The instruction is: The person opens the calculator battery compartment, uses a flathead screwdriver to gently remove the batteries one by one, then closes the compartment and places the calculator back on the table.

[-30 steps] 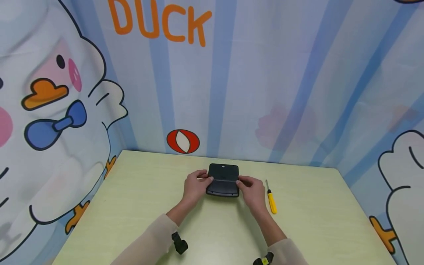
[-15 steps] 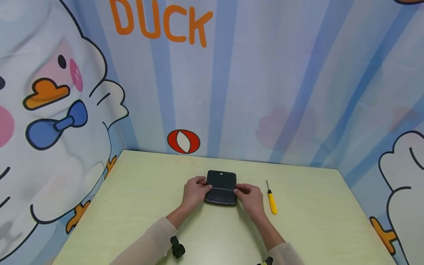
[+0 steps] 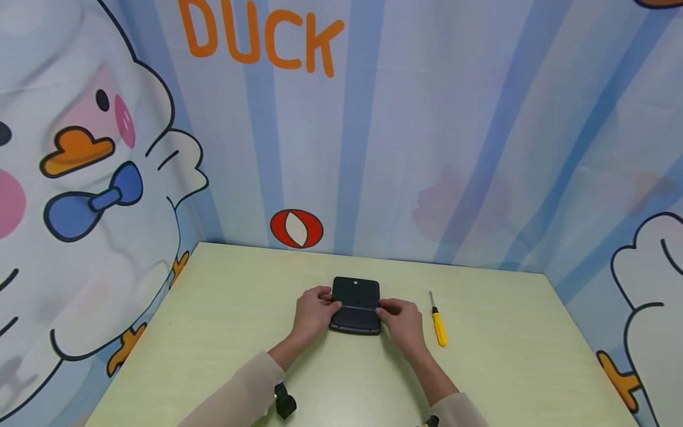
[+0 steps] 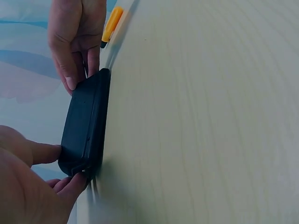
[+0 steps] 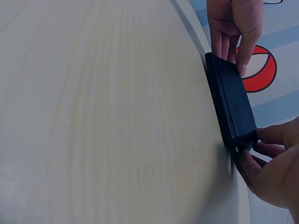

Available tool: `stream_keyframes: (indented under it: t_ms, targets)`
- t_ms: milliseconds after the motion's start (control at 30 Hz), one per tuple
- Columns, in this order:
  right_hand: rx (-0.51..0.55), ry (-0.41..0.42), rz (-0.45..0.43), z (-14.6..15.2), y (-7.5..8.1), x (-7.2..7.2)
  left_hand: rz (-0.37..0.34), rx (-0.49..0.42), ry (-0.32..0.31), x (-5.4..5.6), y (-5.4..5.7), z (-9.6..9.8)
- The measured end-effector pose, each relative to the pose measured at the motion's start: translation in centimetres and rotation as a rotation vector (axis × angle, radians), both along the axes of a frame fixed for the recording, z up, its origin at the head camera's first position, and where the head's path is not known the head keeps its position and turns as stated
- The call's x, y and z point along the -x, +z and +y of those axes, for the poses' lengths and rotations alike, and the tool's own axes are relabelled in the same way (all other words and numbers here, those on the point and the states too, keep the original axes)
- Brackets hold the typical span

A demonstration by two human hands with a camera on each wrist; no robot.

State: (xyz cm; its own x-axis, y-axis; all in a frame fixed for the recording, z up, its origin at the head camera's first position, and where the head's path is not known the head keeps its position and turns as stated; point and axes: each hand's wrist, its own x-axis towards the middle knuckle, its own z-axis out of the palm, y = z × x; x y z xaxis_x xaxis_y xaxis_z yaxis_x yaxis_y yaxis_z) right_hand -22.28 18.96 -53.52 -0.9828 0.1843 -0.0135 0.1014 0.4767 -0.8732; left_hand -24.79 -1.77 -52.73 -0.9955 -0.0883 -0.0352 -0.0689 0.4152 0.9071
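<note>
A flat black hinged case (image 3: 356,320) with rounded corners is held level in front of me, its two panels opened out one behind the other. The far panel carries a small light dot near its top edge. My left hand (image 3: 313,311) grips the left side near the fold, thumb on top. On the opposite side my right hand (image 3: 404,323) pinches the edge the same way. Seen from the left wrist, the case (image 4: 86,121) is close over the table, fingers at both ends. The right wrist view shows the case (image 5: 233,102) edge-on; its underside is hidden.
A screwdriver (image 3: 439,329) with a yellow handle lies right of my right hand, shaft pointing away. The pale wooden table (image 3: 240,284) ends at a printed curtain (image 3: 395,148) behind the case. Dark wrist cameras, such as the left one (image 3: 285,401), sit by my sleeves.
Both hands have brought the case slightly down and toward me, tilting it flatter, more so in the first half second. Their grip stays the same. The screwdriver has stayed in place.
</note>
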Motion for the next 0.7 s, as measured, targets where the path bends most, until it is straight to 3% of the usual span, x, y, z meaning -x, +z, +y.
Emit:
stream_keyframes:
  t_ms: [433,700]
  targets:
    - [-0.051,0.038,-0.001,0.4,0.1,0.3,0.035,0.103,-0.068,-0.1,0.1,-0.2]
    - [-0.085,0.088,0.023,0.9,0.4,0.5,0.166,0.409,-0.208,0.1,0.9,-0.6]
